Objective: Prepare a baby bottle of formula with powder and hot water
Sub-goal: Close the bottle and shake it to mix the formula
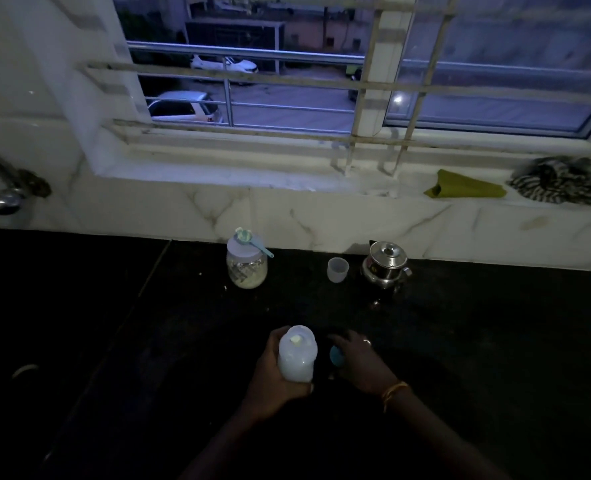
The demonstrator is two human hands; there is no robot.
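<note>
My left hand grips a translucent baby bottle with milky liquid in it, held upright over the dark counter. Just to its right, my right hand is curled around a small blue object, whose shape is too dark to make out. At the back of the counter stands a powder jar with a light blue scoop lying on its lid. A small clear cup and a steel kettle with a lid stand to the right of the jar.
A marble-tiled wall and window sill run behind the counter. On the sill at the right lie a green cloth and a striped cloth. A metal tap juts out at the far left. The scene is dim.
</note>
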